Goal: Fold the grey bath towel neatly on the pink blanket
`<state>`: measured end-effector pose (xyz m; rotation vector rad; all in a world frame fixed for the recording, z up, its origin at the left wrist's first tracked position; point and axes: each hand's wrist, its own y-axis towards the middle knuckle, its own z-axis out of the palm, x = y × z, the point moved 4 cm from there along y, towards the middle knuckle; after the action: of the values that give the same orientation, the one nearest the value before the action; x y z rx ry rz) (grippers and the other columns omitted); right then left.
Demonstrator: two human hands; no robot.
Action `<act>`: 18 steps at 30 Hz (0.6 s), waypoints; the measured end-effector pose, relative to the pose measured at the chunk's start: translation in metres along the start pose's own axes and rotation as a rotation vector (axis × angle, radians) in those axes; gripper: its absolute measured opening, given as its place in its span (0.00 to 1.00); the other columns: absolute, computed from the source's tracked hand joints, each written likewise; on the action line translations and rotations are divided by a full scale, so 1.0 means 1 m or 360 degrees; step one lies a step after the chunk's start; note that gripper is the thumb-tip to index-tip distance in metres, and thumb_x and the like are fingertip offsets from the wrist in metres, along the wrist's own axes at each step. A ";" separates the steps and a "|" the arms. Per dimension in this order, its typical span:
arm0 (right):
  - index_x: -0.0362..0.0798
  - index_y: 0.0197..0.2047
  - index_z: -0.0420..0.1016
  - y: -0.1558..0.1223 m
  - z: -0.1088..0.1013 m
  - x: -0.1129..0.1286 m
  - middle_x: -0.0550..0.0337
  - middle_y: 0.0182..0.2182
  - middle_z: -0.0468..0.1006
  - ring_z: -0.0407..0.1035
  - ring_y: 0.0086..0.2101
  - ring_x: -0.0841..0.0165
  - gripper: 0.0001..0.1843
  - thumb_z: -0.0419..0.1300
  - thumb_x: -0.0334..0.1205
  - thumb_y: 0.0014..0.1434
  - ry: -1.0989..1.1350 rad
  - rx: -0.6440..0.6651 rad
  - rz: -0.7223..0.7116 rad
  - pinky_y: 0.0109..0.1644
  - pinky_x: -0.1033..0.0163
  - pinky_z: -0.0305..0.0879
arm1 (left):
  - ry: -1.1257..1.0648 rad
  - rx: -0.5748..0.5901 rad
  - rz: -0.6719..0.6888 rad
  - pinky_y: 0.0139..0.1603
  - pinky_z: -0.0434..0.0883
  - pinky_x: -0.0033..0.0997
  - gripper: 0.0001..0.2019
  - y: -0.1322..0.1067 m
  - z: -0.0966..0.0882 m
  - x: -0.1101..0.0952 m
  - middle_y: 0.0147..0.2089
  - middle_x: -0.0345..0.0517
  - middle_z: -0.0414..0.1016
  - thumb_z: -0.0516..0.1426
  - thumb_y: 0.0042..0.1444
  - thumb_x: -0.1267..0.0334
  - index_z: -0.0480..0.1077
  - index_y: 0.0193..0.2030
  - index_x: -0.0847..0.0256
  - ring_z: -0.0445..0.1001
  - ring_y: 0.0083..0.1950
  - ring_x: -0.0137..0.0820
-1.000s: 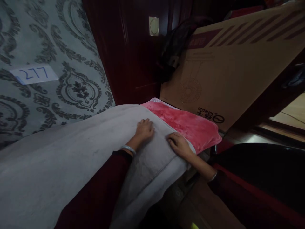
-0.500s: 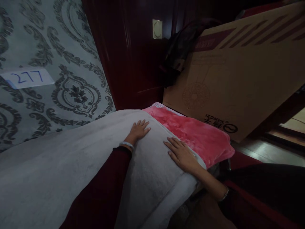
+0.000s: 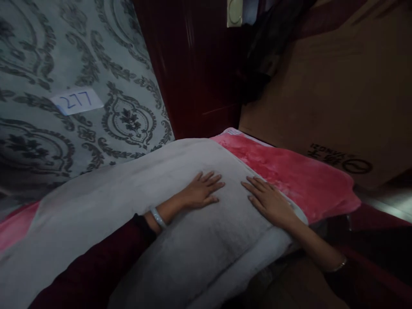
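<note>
A light grey plush blanket (image 3: 128, 189) lies spread over a red and pink fabric (image 3: 299, 176), which shows beyond its right edge and at the far left. My left hand (image 3: 201, 191) rests flat on the grey blanket near its middle, fingers spread. Close to the blanket's right edge, my right hand (image 3: 270, 201) also lies flat on it with the fingers stretched out. Neither hand grips anything. The near side of the blanket hangs down in a fold below my right forearm.
A large cardboard box (image 3: 322, 94) leans behind the fabric on the right, with dark cloth (image 3: 267, 56) beside it. Dark red wood panelling (image 3: 199, 77) stands at the back. On the patterned wall (image 3: 128, 77) at left is a paper label (image 3: 79, 101) reading 277.
My left hand has slid nearer to me over the blanket and turned more sideways. My right hand stays flat by the edge. The view has shifted left and down.
</note>
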<state>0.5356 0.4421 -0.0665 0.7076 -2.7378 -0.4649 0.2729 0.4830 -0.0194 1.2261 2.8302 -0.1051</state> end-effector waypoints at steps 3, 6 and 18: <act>0.58 0.72 0.63 -0.001 0.004 -0.003 0.56 0.71 0.61 0.56 0.69 0.54 0.28 0.44 0.50 0.72 -0.0037 -0.0011 -0.0016 0.69 0.38 0.58 | 0.0023 -0.0014 -0.0345 0.76 0.44 0.60 0.32 -0.035 0.000 0.047 0.80 0.46 0.45 0.41 0.69 0.42 0.50 0.77 0.47 0.41 0.80 0.46; 0.56 0.72 0.62 0.000 0.003 -0.003 0.55 0.71 0.61 0.56 0.69 0.54 0.29 0.43 0.51 0.72 -0.0076 0.0024 -0.0002 0.69 0.38 0.57 | 0.0037 0.0061 -0.0759 0.74 0.49 0.59 0.30 -0.066 -0.012 0.107 0.80 0.46 0.45 0.39 0.71 0.47 0.48 0.78 0.48 0.44 0.80 0.45; 0.53 0.72 0.63 -0.001 -0.008 -0.003 0.52 0.71 0.62 0.56 0.69 0.53 0.30 0.42 0.51 0.72 -0.0073 0.0088 0.0027 0.69 0.37 0.56 | 0.0206 0.0006 -0.0510 0.76 0.43 0.58 0.32 -0.159 -0.005 0.027 0.80 0.46 0.45 0.40 0.70 0.43 0.49 0.78 0.48 0.42 0.80 0.46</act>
<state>0.5413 0.4406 -0.0603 0.6949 -2.8071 -0.4080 0.1386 0.3948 -0.0104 0.7962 3.1169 -0.0449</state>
